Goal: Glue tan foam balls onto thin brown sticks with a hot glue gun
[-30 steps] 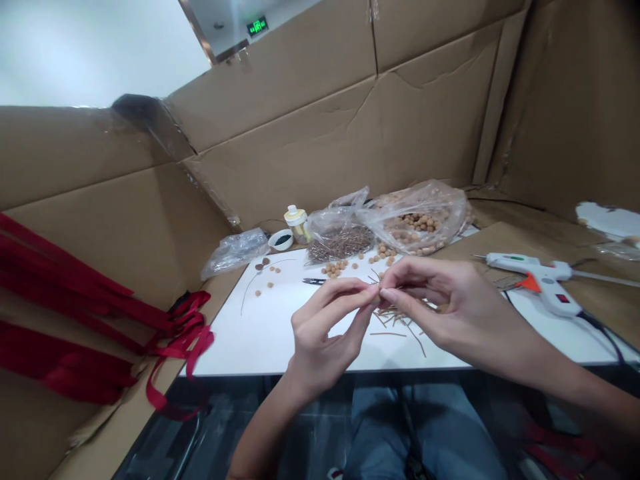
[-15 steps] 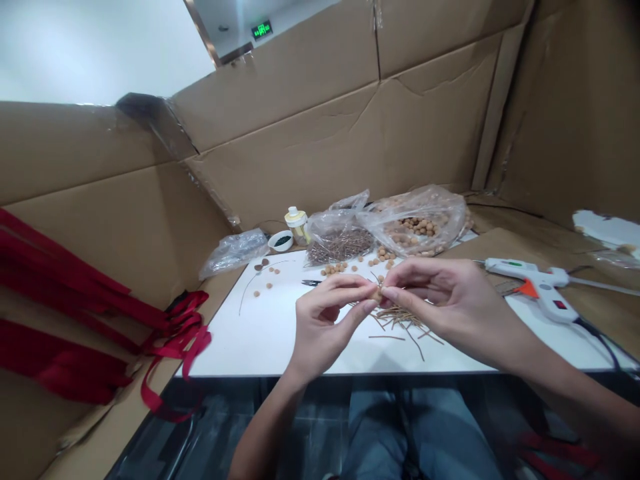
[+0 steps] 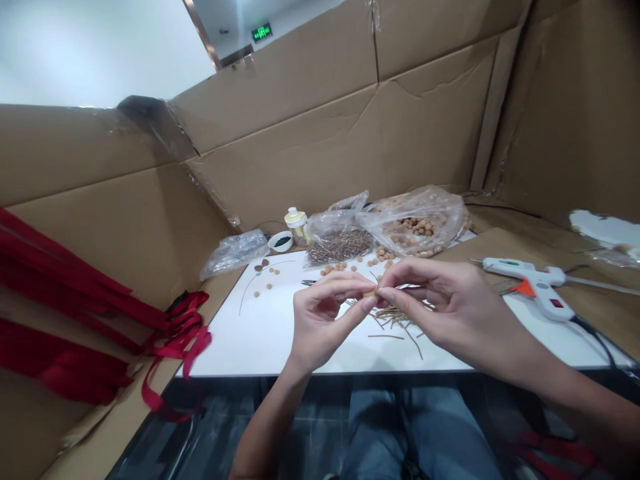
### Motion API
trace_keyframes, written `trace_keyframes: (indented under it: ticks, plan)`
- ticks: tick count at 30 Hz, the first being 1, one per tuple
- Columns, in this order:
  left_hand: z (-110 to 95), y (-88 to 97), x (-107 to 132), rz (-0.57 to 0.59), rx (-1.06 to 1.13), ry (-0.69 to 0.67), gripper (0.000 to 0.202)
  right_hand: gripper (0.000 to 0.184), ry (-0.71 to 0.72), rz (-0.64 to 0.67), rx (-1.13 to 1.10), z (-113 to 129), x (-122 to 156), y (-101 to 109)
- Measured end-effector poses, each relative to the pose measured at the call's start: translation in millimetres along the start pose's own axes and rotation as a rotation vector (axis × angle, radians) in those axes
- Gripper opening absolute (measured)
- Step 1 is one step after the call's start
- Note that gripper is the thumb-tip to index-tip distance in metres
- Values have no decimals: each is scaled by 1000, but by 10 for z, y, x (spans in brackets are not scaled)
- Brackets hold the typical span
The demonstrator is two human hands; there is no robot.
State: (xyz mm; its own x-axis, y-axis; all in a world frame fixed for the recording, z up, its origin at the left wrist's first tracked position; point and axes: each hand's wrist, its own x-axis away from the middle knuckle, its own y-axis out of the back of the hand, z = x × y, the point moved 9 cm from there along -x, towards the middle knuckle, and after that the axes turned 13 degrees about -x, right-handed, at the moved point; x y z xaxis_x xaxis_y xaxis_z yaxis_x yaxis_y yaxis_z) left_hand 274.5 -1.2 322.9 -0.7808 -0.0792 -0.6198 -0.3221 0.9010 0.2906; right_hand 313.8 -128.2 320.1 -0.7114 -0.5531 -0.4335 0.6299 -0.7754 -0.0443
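My left hand (image 3: 323,317) and my right hand (image 3: 440,303) meet fingertip to fingertip above the white board (image 3: 260,333). Both are closed in a pinch on one small tan bead (image 3: 371,291) held between them. Just beyond and under the hands lies a loose heap of thin brown sticks (image 3: 395,317). More tan beads (image 3: 335,268) are scattered on the board behind the left hand.
At the back stand a clear bag of beads (image 3: 417,223), a bag of brown pins (image 3: 340,241), a small glue bottle (image 3: 296,223) and a white dish (image 3: 281,241). A white glue gun (image 3: 533,283) lies at right. Red ribbon (image 3: 175,327) hangs at left. Cardboard walls surround the table.
Both hands stay pinched together; the left fingers have curled in more and shifted slightly, and the view has tilted a little.
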Motion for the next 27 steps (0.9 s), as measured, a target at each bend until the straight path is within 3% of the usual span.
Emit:
trace_keyframes:
  ticks: [6, 12, 18, 21, 27]
  plan:
    - [-122, 10, 20, -25, -74, -99, 18, 7, 36, 9, 42, 52, 12, -41]
    - [-127, -13, 49, -23, -28, -88, 18, 7, 20, 23, 21, 49, 21, -52]
    - [-119, -51, 62, -26, 30, -53, 19, 5, -74, 45, -116, -37, 47, -63]
    - [-160, -51, 57, -24, 40, -87, 21, 15, -162, 46, -182, -112, 76, -34]
    - [-172, -64, 48, 5, 51, -104, 25, 18, -306, 167, -121, -220, 103, -6]
